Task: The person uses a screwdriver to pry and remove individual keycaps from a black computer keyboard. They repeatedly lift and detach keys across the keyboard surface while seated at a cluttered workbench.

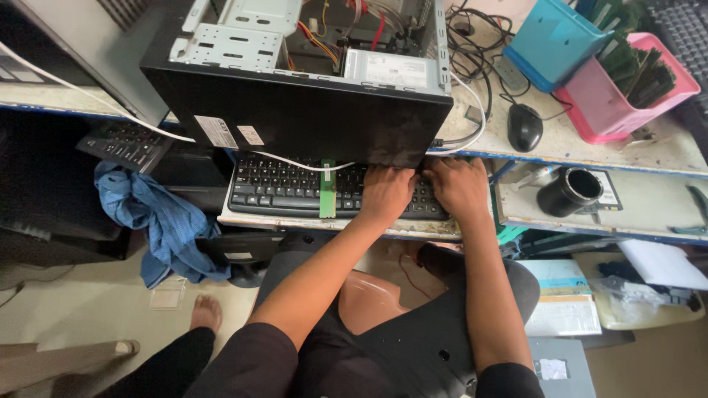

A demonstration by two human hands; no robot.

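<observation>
Both of my hands rest on a black keyboard point(280, 188) that lies on a pull-out shelf under the desk. My left hand point(386, 193) sits on the keys near the middle right, fingers curled under the overhanging computer case. My right hand point(461, 188) lies on the keyboard's right end, fingers spread on the keys. A green memory stick point(327, 190) lies across the keys, left of my left hand. An open black computer case point(302, 110) lies on the desk above, its side hanging over the keyboard's far row. Neither hand holds anything.
A black mouse point(524, 126), a blue bin point(549, 44) and a pink bin point(612, 103) of memory sticks sit on the desk at right. A black cylindrical cup point(570, 193) lies on a lower shelf. A blue cloth point(158, 217) hangs at left. Another person's foot point(206, 312) is on the floor.
</observation>
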